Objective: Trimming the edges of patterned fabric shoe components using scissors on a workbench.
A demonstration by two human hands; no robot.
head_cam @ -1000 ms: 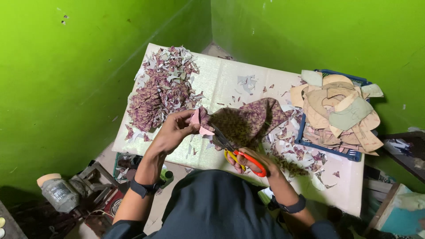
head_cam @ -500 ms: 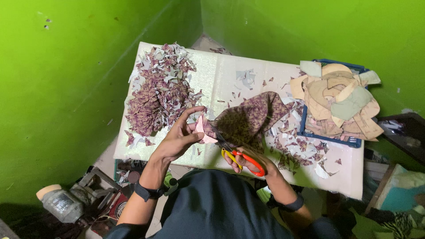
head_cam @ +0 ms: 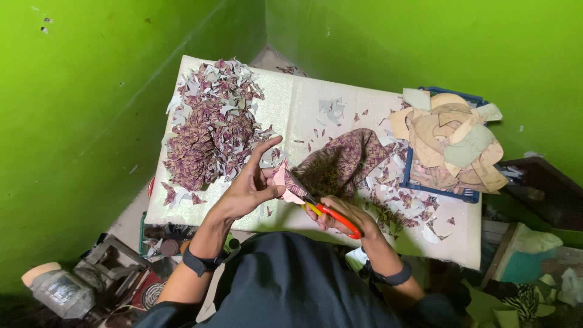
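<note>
On the table (head_cam: 303,115), I see a heap of purple patterned fabric cuttings (head_cam: 209,136) left of the small pink piece (head_cam: 281,181). My left hand (head_cam: 249,188) pinches that piece in its fingers, index raised. Just right of it, my right hand (head_cam: 340,215) is wrapped around the orange-handled scissors (head_cam: 322,209), blades at the piece.

Small craft workshop corner, bright green walls (head_cam: 91,121), cutting table (head_cam: 303,103) heaped with patterned offcuts (head_cam: 206,133), crate of cut pieces (head_cam: 449,143)
</note>
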